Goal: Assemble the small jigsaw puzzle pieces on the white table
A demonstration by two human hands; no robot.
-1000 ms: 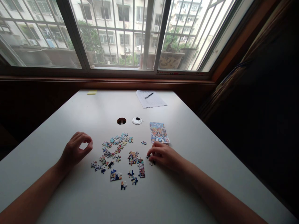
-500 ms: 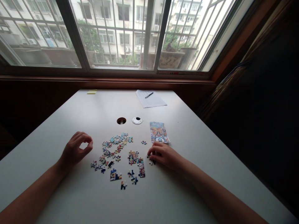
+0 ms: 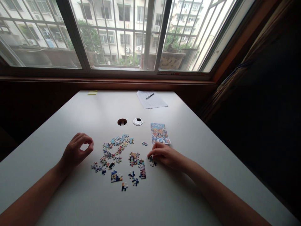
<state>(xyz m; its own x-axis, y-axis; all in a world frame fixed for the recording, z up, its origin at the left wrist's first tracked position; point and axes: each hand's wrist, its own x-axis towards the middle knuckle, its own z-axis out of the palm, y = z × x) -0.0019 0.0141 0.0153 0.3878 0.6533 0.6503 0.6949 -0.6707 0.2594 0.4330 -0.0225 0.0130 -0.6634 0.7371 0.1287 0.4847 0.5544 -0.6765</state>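
My left hand (image 3: 78, 149) hovers or rests at the left of the loose jigsaw pieces (image 3: 108, 153), thumb and fingertips meeting in a ring with nothing visible in them. On the right, my right hand (image 3: 164, 153) pinches at a small dark jigsaw piece (image 3: 149, 157); the fingers partly hide it. Just below those fingertips lie a few pieces (image 3: 153, 163). Nearest to that hand on its left is a joined section (image 3: 134, 159), with a strip (image 3: 142, 171) running down from it. Another joined corner section (image 3: 116, 176) and small clusters (image 3: 134, 179) lie closer to me.
A picture sheet (image 3: 160, 133) lies beyond my right hand, and a single piece (image 3: 144, 143) is left of it. Farther back are a round cable hole (image 3: 122, 122), a metal ring cover (image 3: 138, 121), paper (image 3: 152, 103) with a pen (image 3: 150, 96), and yellow notes (image 3: 92, 93).
My right hand has shifted slightly, its fingertips a little left and up, uncovering more of the pieces under it. The left hand stays still.
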